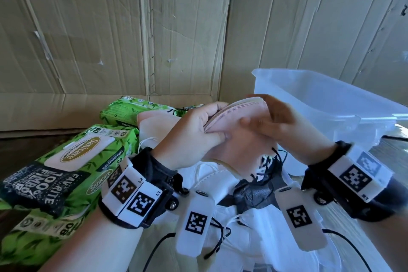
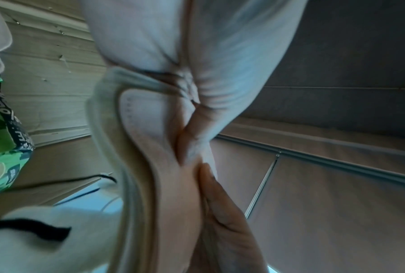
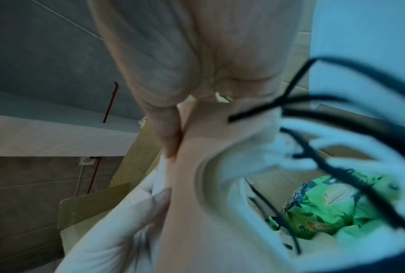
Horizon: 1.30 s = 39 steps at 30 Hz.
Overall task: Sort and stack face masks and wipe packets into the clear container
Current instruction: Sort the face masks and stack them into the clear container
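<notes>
Right now both hands are raised together above the bench, wrists angled inward, each strapped with a marker-tagged camera band. Left hand point(image 1: 189, 137) has fingers curled over the top edge of a stack of pink masks point(image 1: 229, 130), thumb pressed into the front face. Right hand point(image 1: 284, 126) grips the same stack from the other side, fingers wrapped behind, thumb laid flat across the front. Masks are soft folded fabric, curved outline, ribbed stitched rim, cream ear loop hanging below. Wrist views are blurry, but show fingers pinching the pink fabric point(image 2: 173, 184) point(image 3: 208, 184).

Clear container point(image 1: 320, 104) is a translucent plastic tub, sits just beyond the right hand, behind the held stack. White masks point(image 1: 220, 183) with black and white loops are heaped under the wrists. Green wipe packets point(image 1: 72, 161), glossy film, white flip lids, lie left of the hands. Creased cardboard point(image 1: 132, 28) stands behind.
</notes>
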Each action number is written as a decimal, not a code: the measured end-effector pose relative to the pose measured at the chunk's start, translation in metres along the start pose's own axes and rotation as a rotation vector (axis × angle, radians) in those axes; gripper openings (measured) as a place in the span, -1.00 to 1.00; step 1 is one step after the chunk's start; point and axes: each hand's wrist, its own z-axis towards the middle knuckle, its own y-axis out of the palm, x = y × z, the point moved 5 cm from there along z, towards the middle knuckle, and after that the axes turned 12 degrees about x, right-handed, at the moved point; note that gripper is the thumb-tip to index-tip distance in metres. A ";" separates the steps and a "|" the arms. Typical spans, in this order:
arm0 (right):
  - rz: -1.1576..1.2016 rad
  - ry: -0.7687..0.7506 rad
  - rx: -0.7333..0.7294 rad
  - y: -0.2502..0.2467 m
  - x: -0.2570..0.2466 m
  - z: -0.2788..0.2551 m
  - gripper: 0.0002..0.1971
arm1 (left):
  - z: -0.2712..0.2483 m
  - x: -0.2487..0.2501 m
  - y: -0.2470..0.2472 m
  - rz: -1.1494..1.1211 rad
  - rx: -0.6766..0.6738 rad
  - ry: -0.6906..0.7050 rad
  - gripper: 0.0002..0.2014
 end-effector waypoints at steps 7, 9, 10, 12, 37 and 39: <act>-0.097 -0.224 0.202 -0.014 -0.005 0.001 -0.84 | 0.004 -0.005 -0.020 0.149 0.368 0.038 -0.47; -0.217 -0.289 0.387 -0.021 -0.008 -0.001 -0.68 | 0.003 -0.002 -0.028 0.192 0.453 0.039 -0.57; -0.261 -0.304 0.440 -0.022 -0.009 -0.002 -0.67 | 0.003 -0.001 -0.026 0.148 0.400 0.016 -0.62; -0.333 -0.341 0.448 -0.016 -0.013 -0.007 -0.74 | 0.001 -0.001 -0.013 -0.008 0.222 -0.090 -0.60; -0.121 -0.124 0.073 0.022 0.015 0.020 -0.69 | 0.005 -0.005 -0.031 0.428 0.203 -0.042 -0.61; -0.400 -0.116 -0.041 0.031 0.033 0.028 -0.78 | 0.006 -0.008 -0.048 0.499 0.328 -0.072 -0.62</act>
